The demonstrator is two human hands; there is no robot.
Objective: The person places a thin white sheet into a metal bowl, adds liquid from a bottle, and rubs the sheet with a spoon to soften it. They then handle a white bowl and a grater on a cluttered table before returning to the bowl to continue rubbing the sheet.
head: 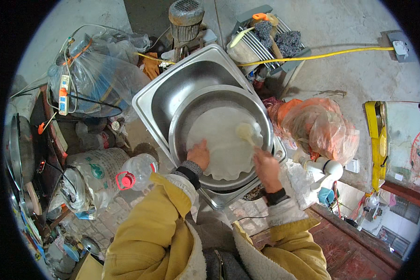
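A large round metal basin (pixel 221 91) rests on a stainless steel sink (pixel 154 87). Inside it lies a pale, wavy-edged round sheet or layer (pixel 220 136); whether it is liquid or solid I cannot tell. My left hand (pixel 198 154) is at the basin's left side, its fingers touching or just over the pale layer's edge. At the right side, my right hand (pixel 267 168) grips the handle of a pale, blurred ladle or spoon (pixel 245 131), whose head is over the pale layer.
A capped plastic bottle (pixel 138 172) stands left of the sink. Behind it are a motor (pixel 186 21) and a rack (pixel 266 45) with scouring pads, crossed by a yellow hose or cable (pixel 329 53). Orange plastic bags (pixel 315 122) and a white drain pipe (pixel 330 170) are right.
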